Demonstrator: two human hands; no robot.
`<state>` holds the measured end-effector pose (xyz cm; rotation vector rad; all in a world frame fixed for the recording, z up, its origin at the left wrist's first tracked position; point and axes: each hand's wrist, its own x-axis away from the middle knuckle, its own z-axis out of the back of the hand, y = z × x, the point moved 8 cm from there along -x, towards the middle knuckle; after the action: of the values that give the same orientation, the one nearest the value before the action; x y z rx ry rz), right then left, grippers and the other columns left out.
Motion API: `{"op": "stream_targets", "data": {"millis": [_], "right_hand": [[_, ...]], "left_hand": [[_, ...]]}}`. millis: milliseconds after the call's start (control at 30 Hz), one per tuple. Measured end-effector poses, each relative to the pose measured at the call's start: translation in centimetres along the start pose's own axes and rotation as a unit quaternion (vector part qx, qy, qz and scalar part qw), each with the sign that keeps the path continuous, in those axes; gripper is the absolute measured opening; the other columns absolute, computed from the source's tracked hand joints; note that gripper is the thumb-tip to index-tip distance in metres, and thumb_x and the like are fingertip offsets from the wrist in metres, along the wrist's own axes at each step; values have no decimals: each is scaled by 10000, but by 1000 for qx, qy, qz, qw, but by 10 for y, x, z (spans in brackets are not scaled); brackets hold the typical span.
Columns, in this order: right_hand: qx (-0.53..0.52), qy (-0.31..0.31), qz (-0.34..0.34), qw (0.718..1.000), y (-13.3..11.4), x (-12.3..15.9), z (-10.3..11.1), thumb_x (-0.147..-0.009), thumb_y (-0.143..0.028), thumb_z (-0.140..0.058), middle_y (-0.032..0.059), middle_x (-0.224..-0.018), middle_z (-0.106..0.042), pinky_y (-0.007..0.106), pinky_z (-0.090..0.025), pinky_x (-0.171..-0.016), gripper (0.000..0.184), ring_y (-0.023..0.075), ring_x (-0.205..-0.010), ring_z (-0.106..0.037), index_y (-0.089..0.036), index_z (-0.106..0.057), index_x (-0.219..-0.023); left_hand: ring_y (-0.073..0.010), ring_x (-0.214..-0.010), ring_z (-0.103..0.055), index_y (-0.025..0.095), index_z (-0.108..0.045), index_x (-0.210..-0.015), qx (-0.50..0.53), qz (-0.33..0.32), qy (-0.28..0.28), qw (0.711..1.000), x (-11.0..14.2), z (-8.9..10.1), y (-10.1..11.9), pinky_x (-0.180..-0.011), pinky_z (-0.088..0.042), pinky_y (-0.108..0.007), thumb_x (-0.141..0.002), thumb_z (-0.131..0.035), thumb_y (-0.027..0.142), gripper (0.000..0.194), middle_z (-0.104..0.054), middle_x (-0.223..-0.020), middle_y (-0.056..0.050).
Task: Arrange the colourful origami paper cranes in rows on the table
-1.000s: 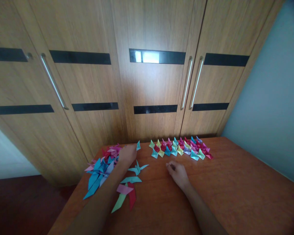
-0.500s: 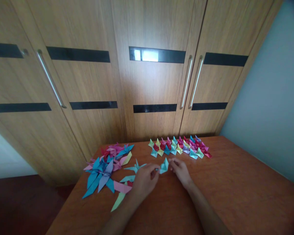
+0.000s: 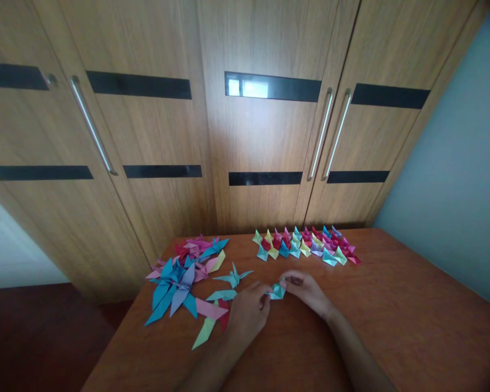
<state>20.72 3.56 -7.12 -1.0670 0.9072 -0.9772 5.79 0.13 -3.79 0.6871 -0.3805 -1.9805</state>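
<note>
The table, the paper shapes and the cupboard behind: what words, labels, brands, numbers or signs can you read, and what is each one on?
No readable text anywhere.
Paper shapes, table, cupboard: no writing shows.
Teal piece between the left hand and right hand: none shows; any tiny mark would be too small to read.

The folded paper piece [image 3: 276,292] is small and pale teal, with angular, creased facets and lighter and darker faces. It is pinched at both sides — its outer ends partly covered — and sits low at the tabletop [image 3: 298,337], though contact beneath is unclear.
</note>
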Motion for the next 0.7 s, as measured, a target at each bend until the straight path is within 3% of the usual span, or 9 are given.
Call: {"op": "stream_targets", "data": {"millis": [100, 200, 300, 367, 467, 533, 600, 700], "right_hand": [[16, 8, -1, 1000, 4, 3, 3, -640, -607, -651, 11, -677, -625, 268, -436, -644, 467, 160, -695, -563, -173, -684, -810], [33, 57, 1, 998, 3, 6, 16, -638, -602, -648, 11, -664, -628, 264, -437, -633, 456, 163, -694, -566, -169, -685, -776], [55, 117, 9, 992, -2, 9, 39, -648, -580, -645, 12, -671, -636, 260, -431, -618, 430, 165, -688, -566, -172, -686, -775], [63, 203, 22, 977, -6, 14, 64, -668, -564, -631, 20, -702, -648, 260, -428, -611, 422, 169, -685, -566, -168, -684, -804], [81, 408, 26, 909, -6, 38, 112, -713, -550, -588, 53, -749, -664, 267, -431, -615, 442, 182, -680, -575, -142, -673, -859], [137, 505, -9, 852, -3, 56, 133, -736, -540, -565, 74, -744, -673, 276, -429, -629, 443, 198, -678, -590, -133, -674, -875], [225, 530, -56, 816, 1, 65, 142, -758, -515, -550, 80, -730, -679, 277, -417, -639, 409, 213, -690, -607, -147, -678, -884], [353, 490, -108, 789, 6, 63, 141, -795, -465, -520, 74, -740, -688, 258, -384, -607, 339, 213, -701, -618, -180, -673, -899]], "left_hand": [[-138, -683, -550, 246, -632, -908, 21, -1, 10, 1000, 0, 2, 0, -653, -416, -249, -801, -450, 113, 250, -614, -822, 1], [-154, -824, -574, 261, -612, -1015, 51, -2, 41, 998, 0, 8, 2, -764, -446, -274, -810, -442, 108, 307, -623, -970, -9], [-175, -1013, -541, 258, -566, -1116, 74, -3, 72, 995, 2, 13, 4, -889, -429, -304, -803, -455, 106, 366, -590, -1121, -19], [-173, -1011, -547, 255, -559, -1125, 84, -5, 67, 994, 3, 12, 5, -892, -436, -305, -803, -456, 110, 368, -584, -1132, -21], [-157, -900, -581, 255, -579, -1080, 92, -15, 34, 995, 5, 5, 8, -830, -463, -288, -804, -449, 112, 337, -596, -1087, -13], [-146, -843, -586, 257, -588, -1052, 97, -20, 18, 995, 6, 0, 9, -794, -470, -274, -796, -447, 101, 332, -601, -1063, -5], [-135, -791, -583, 259, -592, -1037, 103, -21, 6, 994, 7, -4, 10, -751, -471, -257, -789, -443, 90, 335, -604, -1047, 1], [-119, -720, -571, 256, -599, -1015, 107, -27, -6, 994, 7, -8, 12, -702, -464, -241, -789, -436, 84, 327, -606, -1024, 3]]}}
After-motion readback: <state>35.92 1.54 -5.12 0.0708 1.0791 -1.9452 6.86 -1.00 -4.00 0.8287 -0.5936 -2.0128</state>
